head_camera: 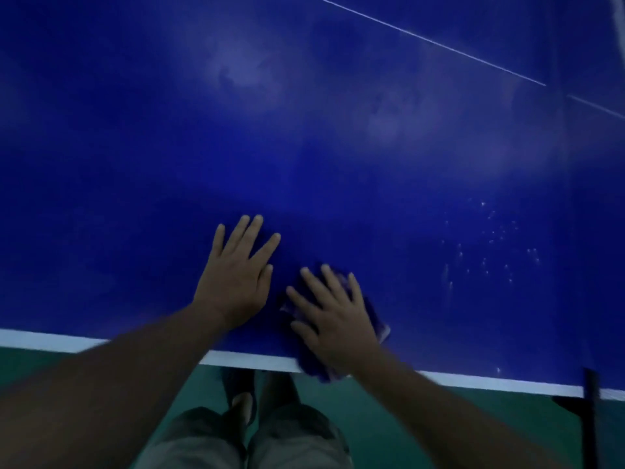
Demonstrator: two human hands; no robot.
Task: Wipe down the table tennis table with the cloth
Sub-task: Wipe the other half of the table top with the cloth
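A person leans over a dark blue table tennis bench [135,164], seen from above by a camera on the head. The left grip [236,279] lies flat on the bare blue surface with its fingers spread, holding nothing. Just beside it, the right grip [334,316] presses down, fingers straight and splayed, on a crumpled blue-purple cloth [378,324].

The cloth sits directly under the right palm. It shows only past the little-finger side and below the wrist, where a fold hangs over the bench's white edge stripe [40,338]. It lies at the near edge of the bench.

A scatter of white specks [490,245] marks the surface well to the right of the cloth. Pale hazy smears [243,72] lie farther across, toward the thin white centre line [439,42].

To wipe well, the right palm likely needs to stay flat and centred on the cloth, so that the cloth does not bunch or slide out. Long overlapping passes toward the specks would suit. The overhanging fold may drag off the edge if it is not gathered in. The left grip can brace the body for reaching the far smears.
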